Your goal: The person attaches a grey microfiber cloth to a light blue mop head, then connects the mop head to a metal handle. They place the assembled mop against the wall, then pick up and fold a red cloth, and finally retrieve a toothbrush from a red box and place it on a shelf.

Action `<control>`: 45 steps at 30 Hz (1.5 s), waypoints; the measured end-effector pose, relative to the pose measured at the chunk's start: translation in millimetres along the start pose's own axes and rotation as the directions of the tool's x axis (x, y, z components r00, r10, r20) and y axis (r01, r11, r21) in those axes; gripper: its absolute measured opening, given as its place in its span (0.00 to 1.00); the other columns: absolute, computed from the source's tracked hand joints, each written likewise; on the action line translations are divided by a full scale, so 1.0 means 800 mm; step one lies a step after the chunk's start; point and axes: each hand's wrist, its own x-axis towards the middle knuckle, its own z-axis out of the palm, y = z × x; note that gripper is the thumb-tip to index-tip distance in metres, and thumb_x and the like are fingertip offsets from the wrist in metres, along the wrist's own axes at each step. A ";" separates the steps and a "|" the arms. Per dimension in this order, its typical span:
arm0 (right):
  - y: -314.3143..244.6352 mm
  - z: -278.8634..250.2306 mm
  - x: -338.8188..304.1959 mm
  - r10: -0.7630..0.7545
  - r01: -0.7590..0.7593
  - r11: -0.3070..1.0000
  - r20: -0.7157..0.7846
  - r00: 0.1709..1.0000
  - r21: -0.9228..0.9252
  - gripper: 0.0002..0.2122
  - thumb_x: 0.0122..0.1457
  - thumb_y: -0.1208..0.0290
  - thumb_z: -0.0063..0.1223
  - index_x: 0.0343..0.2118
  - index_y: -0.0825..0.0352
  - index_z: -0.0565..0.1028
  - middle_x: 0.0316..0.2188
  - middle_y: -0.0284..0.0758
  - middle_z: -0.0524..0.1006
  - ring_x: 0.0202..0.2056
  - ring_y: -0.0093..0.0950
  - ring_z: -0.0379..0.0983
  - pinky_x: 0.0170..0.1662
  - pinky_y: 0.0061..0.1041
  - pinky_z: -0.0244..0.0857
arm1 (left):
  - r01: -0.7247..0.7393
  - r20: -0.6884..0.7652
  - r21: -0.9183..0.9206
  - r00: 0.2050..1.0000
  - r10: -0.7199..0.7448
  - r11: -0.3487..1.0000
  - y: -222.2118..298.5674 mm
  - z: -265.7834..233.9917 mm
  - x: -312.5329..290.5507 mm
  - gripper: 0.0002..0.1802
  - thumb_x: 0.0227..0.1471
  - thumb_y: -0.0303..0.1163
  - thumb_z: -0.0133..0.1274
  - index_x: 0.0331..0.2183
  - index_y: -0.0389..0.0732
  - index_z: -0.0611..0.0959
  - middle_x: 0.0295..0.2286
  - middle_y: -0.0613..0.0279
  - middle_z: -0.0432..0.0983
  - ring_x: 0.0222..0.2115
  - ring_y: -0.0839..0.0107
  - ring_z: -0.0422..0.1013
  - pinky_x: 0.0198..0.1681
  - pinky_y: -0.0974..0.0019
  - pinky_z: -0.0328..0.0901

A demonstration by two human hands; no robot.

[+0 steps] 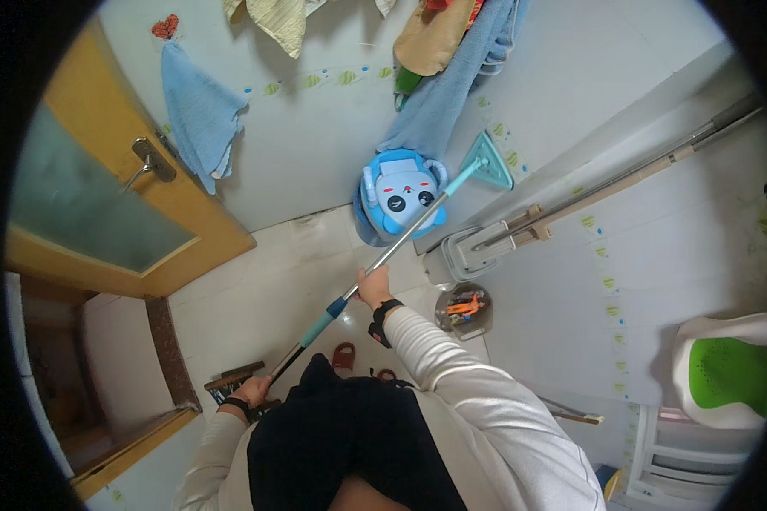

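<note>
Silver and teal, that's the mop pole (375, 272) you've got running diagonally across the middle of the view, from low on your left up toward the wall on the right. Your right hand (373, 285) is wrapped around the bare metal part of the shaft, fingers curled shut on it, a black wristband (383, 313) just below the wrist. Your left hand (254, 392) grips the lower, dark end of the pole, fist closed around it, close in front of your body. Between the two hands sits the teal grip sleeve (324, 322).

Follow the pole upward and it passes right across the blue mop bucket (400, 198), the one with a cartoon face on its lid, standing on the pale tiled floor (264, 289) against the wall. The teal triangular mop head (490, 162) sits at the far end, up against the white tiled wall just right of the bucket; whether it touches the tiles, you can't quite tell.

Blue towels (198, 111) hang on the wall above, one near the yellow door (119, 196) on your left. A second flat mop (477, 247) leans along the right wall, and a small round container (464, 308) of bits rests on the floor near your right forearm. Red slippers (343, 355) show below your arms
</note>
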 end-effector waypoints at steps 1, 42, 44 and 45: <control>0.006 0.004 -0.002 0.101 -0.102 0.993 0.018 0.995 0.060 0.15 0.56 0.73 0.49 0.33 0.79 0.56 0.21 0.46 0.70 0.12 0.33 0.70 0.12 0.27 0.66 | 0.058 -0.019 -0.002 0.998 -0.058 0.998 -0.002 -0.004 -0.009 0.32 0.58 0.53 0.33 0.24 0.32 0.76 0.22 0.46 0.72 0.26 0.51 0.67 0.35 0.55 0.62; -0.387 -0.181 -0.139 -0.729 0.633 0.458 -0.145 0.669 0.623 0.11 0.65 0.63 0.36 0.40 0.65 0.53 0.19 0.38 0.72 0.13 0.20 0.65 0.15 0.17 0.60 | 0.036 -0.739 0.637 -0.253 0.624 0.770 0.241 -0.168 -0.169 0.23 0.46 0.50 0.57 0.29 0.37 0.76 0.19 0.57 0.66 0.20 0.56 0.64 0.23 0.59 0.59; -0.391 -0.180 -0.147 -0.764 0.627 0.391 -0.141 0.629 0.674 0.11 0.65 0.62 0.35 0.39 0.64 0.53 0.19 0.38 0.72 0.13 0.21 0.65 0.15 0.17 0.59 | 0.060 -0.708 0.659 -0.286 0.645 0.750 0.246 -0.170 -0.194 0.22 0.45 0.47 0.59 0.31 0.37 0.77 0.19 0.57 0.66 0.20 0.57 0.65 0.22 0.59 0.59; -0.393 -0.181 -0.152 -0.766 0.624 0.388 -0.139 0.627 0.678 0.11 0.66 0.62 0.35 0.39 0.64 0.54 0.18 0.38 0.72 0.12 0.21 0.65 0.14 0.17 0.59 | 0.074 -0.692 0.674 -0.287 0.663 0.735 0.246 -0.170 -0.208 0.21 0.44 0.45 0.61 0.32 0.36 0.77 0.19 0.57 0.66 0.19 0.57 0.64 0.22 0.59 0.59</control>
